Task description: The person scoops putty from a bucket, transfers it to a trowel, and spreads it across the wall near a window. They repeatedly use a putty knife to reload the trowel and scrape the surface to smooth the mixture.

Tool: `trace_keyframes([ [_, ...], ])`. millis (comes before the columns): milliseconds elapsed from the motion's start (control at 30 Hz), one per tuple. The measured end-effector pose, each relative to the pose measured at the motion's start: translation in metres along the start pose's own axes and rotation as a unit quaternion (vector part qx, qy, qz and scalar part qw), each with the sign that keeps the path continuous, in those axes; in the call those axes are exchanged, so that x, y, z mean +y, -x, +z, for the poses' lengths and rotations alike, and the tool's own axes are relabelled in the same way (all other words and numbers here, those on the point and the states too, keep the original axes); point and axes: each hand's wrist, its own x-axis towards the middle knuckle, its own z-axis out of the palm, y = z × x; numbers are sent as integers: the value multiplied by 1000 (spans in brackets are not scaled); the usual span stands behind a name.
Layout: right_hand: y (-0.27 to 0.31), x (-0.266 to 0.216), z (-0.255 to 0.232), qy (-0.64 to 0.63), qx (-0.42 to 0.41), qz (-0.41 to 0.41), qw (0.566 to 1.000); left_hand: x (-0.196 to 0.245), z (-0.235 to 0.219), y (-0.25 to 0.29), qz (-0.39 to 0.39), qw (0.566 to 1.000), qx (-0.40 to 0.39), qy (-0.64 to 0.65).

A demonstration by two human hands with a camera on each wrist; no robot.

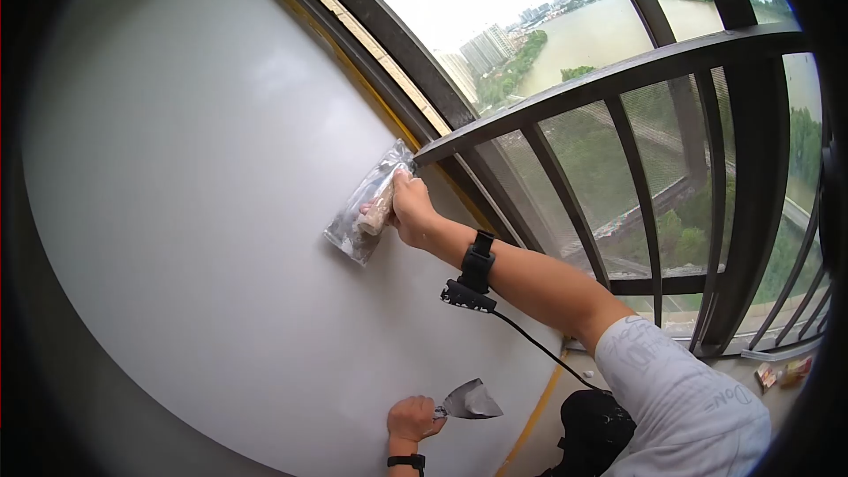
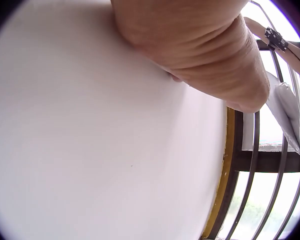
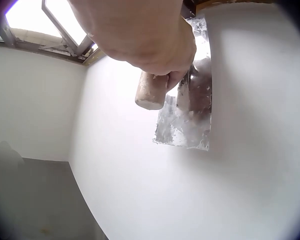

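White wall (image 1: 194,212) filled most of my view, with a dark balcony railing (image 1: 636,71) to its right and a river and city beyond. My right hand (image 1: 408,208) gripped the wooden handle of a trowel (image 1: 367,208), blade flat against the wall near the railing. Lower down, my left hand (image 1: 413,420) curled its fingers round a smaller pointed trowel (image 1: 471,401), held just off the wall.
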Motion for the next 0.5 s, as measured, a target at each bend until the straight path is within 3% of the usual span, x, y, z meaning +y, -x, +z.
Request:
trace_keyframes([
  [233,-8,-10,5,-67,11,-16,998,-2,2,-1,13,1000,-1,-2],
  [300,12,-19,7,-73,-38,37,996,-1,-2,-2,13,1000,-8,5],
  [400,31,-23,-4,-51,-66,39,996,-3,3,-1,14,1000,-3,10],
  [500,33,-19,3,-51,-14,8,999,-2,6,-1,13,1000,4,10],
])
